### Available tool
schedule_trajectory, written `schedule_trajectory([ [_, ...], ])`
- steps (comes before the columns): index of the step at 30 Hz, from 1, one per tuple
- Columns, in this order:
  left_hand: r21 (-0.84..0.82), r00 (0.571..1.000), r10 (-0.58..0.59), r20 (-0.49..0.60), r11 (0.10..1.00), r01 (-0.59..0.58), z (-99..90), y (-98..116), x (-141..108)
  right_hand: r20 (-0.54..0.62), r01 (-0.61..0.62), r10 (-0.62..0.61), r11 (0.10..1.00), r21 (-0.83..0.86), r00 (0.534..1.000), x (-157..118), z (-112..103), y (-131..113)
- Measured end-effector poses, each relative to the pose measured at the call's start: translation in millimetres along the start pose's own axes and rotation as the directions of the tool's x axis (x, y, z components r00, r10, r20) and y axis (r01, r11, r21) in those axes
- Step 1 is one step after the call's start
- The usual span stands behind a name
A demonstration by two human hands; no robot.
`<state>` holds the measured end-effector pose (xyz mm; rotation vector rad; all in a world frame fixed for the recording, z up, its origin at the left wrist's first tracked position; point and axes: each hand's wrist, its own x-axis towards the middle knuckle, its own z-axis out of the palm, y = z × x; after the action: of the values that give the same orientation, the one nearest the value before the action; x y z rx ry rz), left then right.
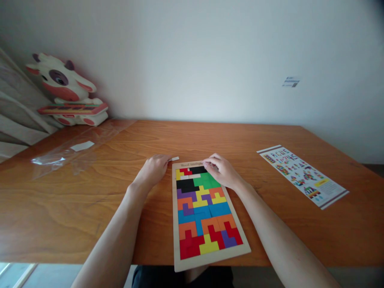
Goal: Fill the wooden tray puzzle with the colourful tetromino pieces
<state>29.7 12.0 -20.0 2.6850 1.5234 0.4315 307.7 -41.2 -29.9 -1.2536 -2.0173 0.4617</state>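
— Wood all round: a brown table (90, 208) and, flat on it near the front edge, a pale board (210, 258) packed with coloured blocks (204, 216). Where are the hands?

— Both at the far end of the board. The left hand (153, 170) lies knuckles up on the table just beside the board's far left corner, fingers curled loosely. A small white piece (175, 159) sits at its fingertips; whether it is pinched or only touched, I cannot tell.

— And the right?

— The right hand (220, 170) rests over the far right corner, fingertips bent down onto the top row by the black block (198, 170). Whether they grip anything is hidden.

— What else is on the table?

— A printed sheet (301, 175) well to the right, a clear plastic wrap (75, 154) with a white slip (82, 146) to the far left, and a cow toy (64, 90) in the left corner against the wall.
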Motion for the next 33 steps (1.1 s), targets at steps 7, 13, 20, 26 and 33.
schedule_trajectory([
  [7,-0.247,0.959,0.109,-0.261,0.953,-0.176,2.8,12.8,2.0,-0.056,0.011,-0.01,1.0,0.026,0.998,1.7,2.6,-1.6],
  [13,-0.307,0.88,0.369,-0.298,0.836,-0.454,4.2,41.9,-0.6,0.057,0.02,-0.028,0.989,0.146,0.998,2.6,9.4,-18.2],
  [20,-0.143,0.932,0.279,-0.23,0.938,-0.316,7.7,42.6,0.2,0.017,0.098,-0.097,0.991,-0.092,0.995,1.2,-0.1,-8.5],
  [26,-0.132,0.978,0.136,-0.156,0.979,-0.157,10.6,40.2,0.9,0.179,0.209,-0.158,0.926,-0.314,0.971,-0.8,-4.8,-8.8],
  [33,-0.212,0.938,0.291,-0.191,0.92,-0.329,10.6,42.0,1.2,0.113,0.126,-0.096,0.949,-0.289,0.989,-1.5,9.7,-12.7],
])
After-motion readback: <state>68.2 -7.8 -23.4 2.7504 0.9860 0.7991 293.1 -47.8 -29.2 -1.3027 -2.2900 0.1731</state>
